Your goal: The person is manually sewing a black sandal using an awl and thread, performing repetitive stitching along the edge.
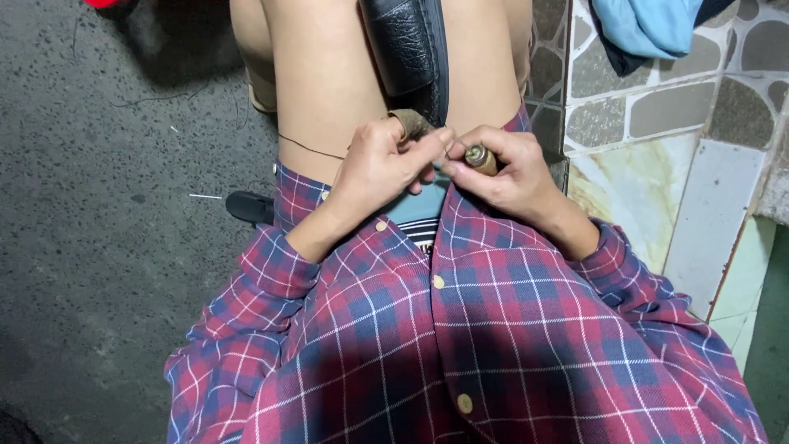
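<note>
- The right hand (pixel 514 177) pinches a small wooden-handled awl (pixel 481 159), fingers curled round it, above the lap.
- The left hand (pixel 380 168) pinches near the awl's metal tip, fingertips pressed together; a thin thread (pixel 308 148) trails across the thigh.
- Risk, as I judge it: the point could prick a fingertip, since both hands crowd it.
- A creased black leather shoe (pixel 404 45) rests between the knees; the floor (pixel 107 205) looks rough and grainy.

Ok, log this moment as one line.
left hand: pinching thread | right hand: gripping wooden-handled awl | black shoe: between knees
</note>
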